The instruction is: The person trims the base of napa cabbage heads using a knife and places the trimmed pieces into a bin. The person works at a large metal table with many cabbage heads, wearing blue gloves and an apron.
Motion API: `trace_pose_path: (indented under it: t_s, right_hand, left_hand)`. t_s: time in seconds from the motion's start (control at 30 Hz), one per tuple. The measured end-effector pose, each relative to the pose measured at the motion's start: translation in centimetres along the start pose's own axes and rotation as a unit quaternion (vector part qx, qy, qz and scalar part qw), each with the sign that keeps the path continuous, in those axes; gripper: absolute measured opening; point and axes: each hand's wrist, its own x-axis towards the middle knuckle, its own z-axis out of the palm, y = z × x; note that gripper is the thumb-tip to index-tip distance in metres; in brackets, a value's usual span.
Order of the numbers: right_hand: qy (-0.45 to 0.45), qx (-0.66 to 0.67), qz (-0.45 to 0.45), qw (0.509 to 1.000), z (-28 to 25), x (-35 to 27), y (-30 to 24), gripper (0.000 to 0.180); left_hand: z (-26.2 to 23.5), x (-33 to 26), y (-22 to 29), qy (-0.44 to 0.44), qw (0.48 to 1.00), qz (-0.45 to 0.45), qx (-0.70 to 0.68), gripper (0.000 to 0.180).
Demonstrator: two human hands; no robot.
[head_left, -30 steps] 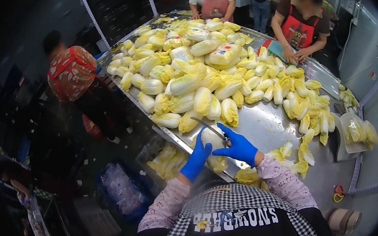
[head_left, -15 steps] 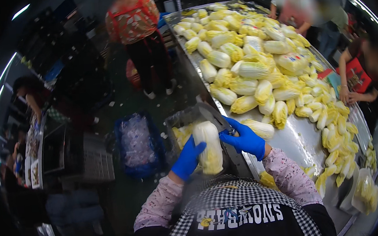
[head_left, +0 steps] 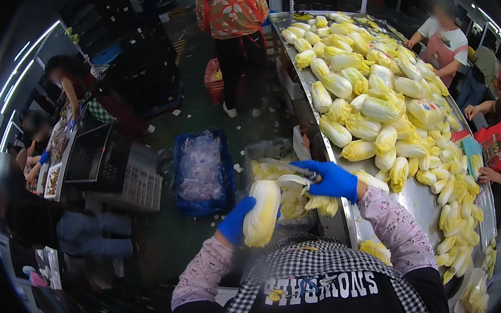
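A pale napa cabbage [head_left: 262, 214] is held in my blue-gloved left hand [head_left: 235, 221], its white base up and its yellow top toward me. My right hand [head_left: 333, 180], also in a blue glove, is closed round a knife [head_left: 307, 173] whose blade points left, above the cabbage's base. A loose outer leaf [head_left: 324, 205] hangs just below the right hand; whether the fingers pinch it or it still joins the cabbage, I cannot tell. Beneath both hands stands a bin [head_left: 255, 151] with yellow-green leaf trimmings in it.
To my right, a metal table [head_left: 406, 202] carries a big heap of napa cabbages [head_left: 371, 104]. A blue-lined crate [head_left: 230, 201] of clear plastic sits on the floor at left. One person [head_left: 232, 15] stands ahead; others work across the table and at the far left.
The knife has swung across the cabbage's base, and a leaf has come away beside it. The cabbage has tilted and shifted left. The person ahead has turned their back.
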Motion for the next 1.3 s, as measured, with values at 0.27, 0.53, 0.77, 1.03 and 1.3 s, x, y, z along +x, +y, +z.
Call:
trace_pose_path:
  t_s: [0.27,0.53,0.77,1.03,1.3]
  right_hand:
    - [0.116,-0.218,0.047,0.968,0.1,2.9,6.0,0.06]
    - [0.078,-0.304,-0.13,0.941,0.6,-1.6,-2.5,0.033]
    - [0.054,-0.34,-0.121,0.931,0.6,-2.0,-3.0,0.034]
    - [0.064,-0.324,-0.133,0.934,1.3,-1.6,-1.3,0.022]
    - [0.118,-0.276,0.043,0.953,2.3,-2.5,8.3,0.022]
  left_hand:
    - [2.4,0.9,1.2,-0.084,0.981,0.062,0.165,0.087]
    - [1.8,3.2,0.2,0.006,0.958,0.096,0.27,0.066]
    - [2.0,4.2,0.0,-0.012,0.945,0.101,0.311,0.064]
    - [3.7,3.0,-0.3,0.047,0.877,0.169,0.448,0.065]
    - [4.3,0.7,-0.2,0.033,0.876,0.19,0.442,0.069]
